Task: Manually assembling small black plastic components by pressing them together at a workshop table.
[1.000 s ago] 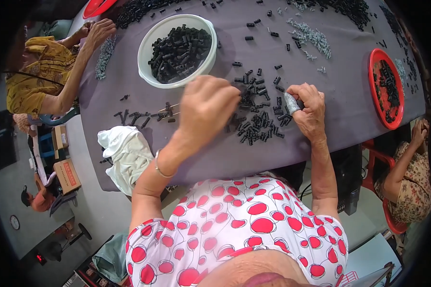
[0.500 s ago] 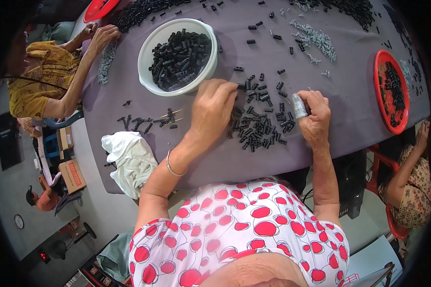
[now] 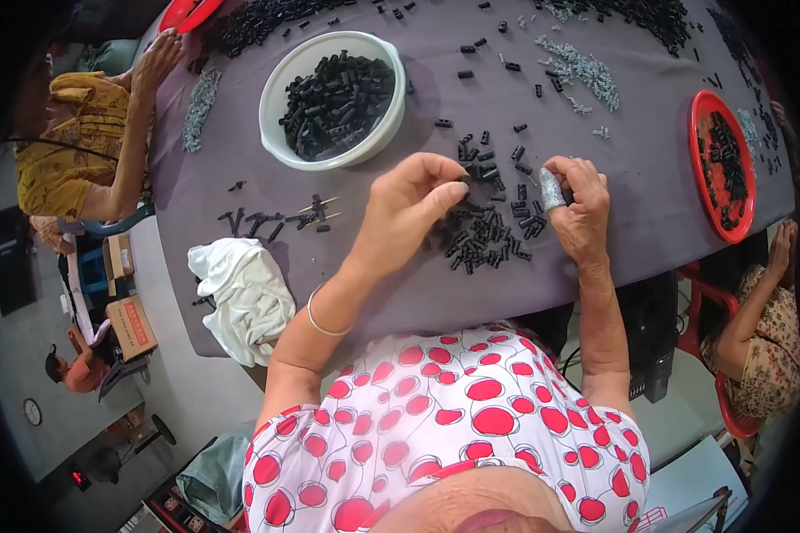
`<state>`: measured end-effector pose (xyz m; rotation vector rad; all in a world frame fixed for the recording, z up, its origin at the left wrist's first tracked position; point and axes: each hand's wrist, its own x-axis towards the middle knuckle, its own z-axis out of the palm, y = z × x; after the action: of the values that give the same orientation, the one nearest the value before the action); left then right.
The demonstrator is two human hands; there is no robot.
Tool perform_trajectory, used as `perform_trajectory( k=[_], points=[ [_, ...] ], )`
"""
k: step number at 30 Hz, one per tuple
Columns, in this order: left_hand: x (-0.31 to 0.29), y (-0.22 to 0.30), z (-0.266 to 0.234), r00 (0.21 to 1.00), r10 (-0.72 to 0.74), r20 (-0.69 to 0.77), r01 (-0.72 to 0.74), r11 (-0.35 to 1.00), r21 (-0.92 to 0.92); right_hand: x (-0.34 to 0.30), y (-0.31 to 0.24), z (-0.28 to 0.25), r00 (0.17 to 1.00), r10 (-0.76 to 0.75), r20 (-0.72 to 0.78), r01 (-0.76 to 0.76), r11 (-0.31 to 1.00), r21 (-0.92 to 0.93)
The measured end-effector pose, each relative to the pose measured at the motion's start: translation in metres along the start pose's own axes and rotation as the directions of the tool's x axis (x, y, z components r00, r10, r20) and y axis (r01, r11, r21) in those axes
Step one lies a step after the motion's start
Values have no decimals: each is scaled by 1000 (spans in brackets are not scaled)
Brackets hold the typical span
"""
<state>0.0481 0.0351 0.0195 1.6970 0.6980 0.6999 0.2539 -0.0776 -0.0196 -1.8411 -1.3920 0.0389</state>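
My left hand [image 3: 409, 213] is over the left edge of a pile of small black cylindrical plastic pieces [image 3: 484, 240]. Its thumb and forefinger close on what looks like one small black plastic piece, mostly lost against the pile. To the pile's right is my right hand [image 3: 582, 213], fingers curled in, with a silvery-grey wrap [image 3: 552, 188] around one digit. Whatever those fingers hold is hidden. Beyond my left hand stands a white bowl [image 3: 271, 133] heaped with black pieces [image 3: 338, 107].
Thin pale sticks [image 3: 322, 211] and joined black pieces lie left, near a white cloth [image 3: 244, 298]. Small silvery parts [image 3: 587, 75] are scattered at the far right. A red tray [image 3: 745, 209] stands right. People sit at left [image 3: 89, 147] and right [image 3: 756, 355].
My left hand has moved slightly right and turned, so its thumb now shows against the forefinger. My right hand stays nearly in place. The left person's hand has moved toward the far red container.
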Motion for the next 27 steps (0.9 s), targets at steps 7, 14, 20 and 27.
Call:
perform_trajectory(
  k=[7, 14, 20, 27],
  points=[
    [-20, 4, -4, 878, -263, 400, 479, 439, -760, 1, 3, 4, 1000, -8, -21, 8, 1000, -9],
    [-22, -6, -10, 829, -213, 518, 557, 224, -800, -1, -1, -2, 985, 38, -169, 0, 977, 216],
    [-30, -15, 1, 838, -256, 482, 523, 123, -844, -11, -67, -13, 936, -304, -176, 342, 904, 258],
    [-36, -14, 8, 811, -317, 491, 545, 107, -831, -15, -79, -2, 939, -322, -124, 343, 908, 240]
  ],
)
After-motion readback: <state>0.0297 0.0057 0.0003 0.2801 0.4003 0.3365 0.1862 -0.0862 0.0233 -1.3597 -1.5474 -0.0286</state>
